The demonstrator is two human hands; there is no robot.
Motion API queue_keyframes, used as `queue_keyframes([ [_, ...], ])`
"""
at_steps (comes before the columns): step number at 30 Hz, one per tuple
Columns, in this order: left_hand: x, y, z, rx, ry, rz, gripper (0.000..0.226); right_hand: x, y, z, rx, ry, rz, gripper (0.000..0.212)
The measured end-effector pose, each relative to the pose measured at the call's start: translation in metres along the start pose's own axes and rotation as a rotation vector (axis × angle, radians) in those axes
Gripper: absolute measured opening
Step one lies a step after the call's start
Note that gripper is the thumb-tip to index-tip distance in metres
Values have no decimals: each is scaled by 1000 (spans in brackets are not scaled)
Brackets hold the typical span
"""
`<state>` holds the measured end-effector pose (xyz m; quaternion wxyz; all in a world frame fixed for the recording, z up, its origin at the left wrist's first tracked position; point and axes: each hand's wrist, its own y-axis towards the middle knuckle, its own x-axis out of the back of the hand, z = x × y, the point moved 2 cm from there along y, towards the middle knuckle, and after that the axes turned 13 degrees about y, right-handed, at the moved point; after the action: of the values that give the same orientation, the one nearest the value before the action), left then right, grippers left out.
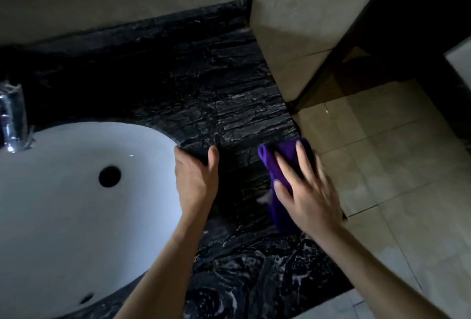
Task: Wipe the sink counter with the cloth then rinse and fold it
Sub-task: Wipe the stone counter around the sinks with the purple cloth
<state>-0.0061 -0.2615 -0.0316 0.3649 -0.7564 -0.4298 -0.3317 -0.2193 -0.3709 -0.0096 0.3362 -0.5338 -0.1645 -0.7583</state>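
Head view, dim light. My right hand [309, 191] lies flat with the fingers spread, palm pressed down on the purple cloth [283, 163], not clenched round it. The cloth is bunched lengthwise on the black veined counter [204, 94], at the counter's right edge, just beside the drop to the beige tiled floor [382, 165]; part of it shows beyond my fingertips on the far side, part trails out under the heel of the hand on the near side (the hand is a little blurred). My left hand [196, 178] rests on the counter at the right-hand rim of the white sink [76, 216], fingers loosely curled, thumb out toward the cloth, holding nothing; the fingertips sit right at the basin edge. The two hands are near each other, with a strip of bare dark stone between. In the basin, a dark round drain [109, 176] and a small overflow slot on the near side. A chrome tap [11, 119] stands at the far left. A beige wall [293, 38] closes the counter's far right corner.
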Motion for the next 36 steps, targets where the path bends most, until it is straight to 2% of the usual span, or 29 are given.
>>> queue_keyframes([
  [3, -2, 0, 0, -21, -31, 1, 65, -5, 56, 19, 1, -21, -21, 58],
  [6, -2, 1, 1, -7, -27, 25, 65, -6, 50, 29, 66, -79, -34, 58],
  [10, 10, -12, 6, -49, -129, 103, 51, -20, -59, 53, 235, -18, 72, 59],
  [13, 24, -41, 20, -111, -29, 129, 40, -41, -143, 83, 284, 40, 174, 68],
  [15, 34, -62, 27, -135, 21, 122, 35, -44, -153, 94, 324, 54, 227, 74],
  [17, 39, -77, 34, -154, 53, 129, 29, -39, -128, 92, 388, 57, 238, 69],
  [20, 48, -96, 55, -248, 171, 140, 37, -32, -59, 83, 431, 22, 203, 64],
  [23, 60, -116, 88, -347, 395, 126, 43, -30, 13, 78, 333, -25, 111, 63],
  [26, 63, -123, 102, -344, 546, 83, 44, -28, 29, 78, 255, -61, 59, 61],
  [30, 63, -121, 100, -380, 556, 57, 45, -34, -67, 77, 252, -21, -2, 62],
  [33, 66, -124, 108, -461, 573, 39, 46, -38, -161, 66, 371, -57, 103, 66],
  [36, 71, -130, 125, -480, 617, 7, 48, -29, -170, 35, 347, -92, 152, 63],
])
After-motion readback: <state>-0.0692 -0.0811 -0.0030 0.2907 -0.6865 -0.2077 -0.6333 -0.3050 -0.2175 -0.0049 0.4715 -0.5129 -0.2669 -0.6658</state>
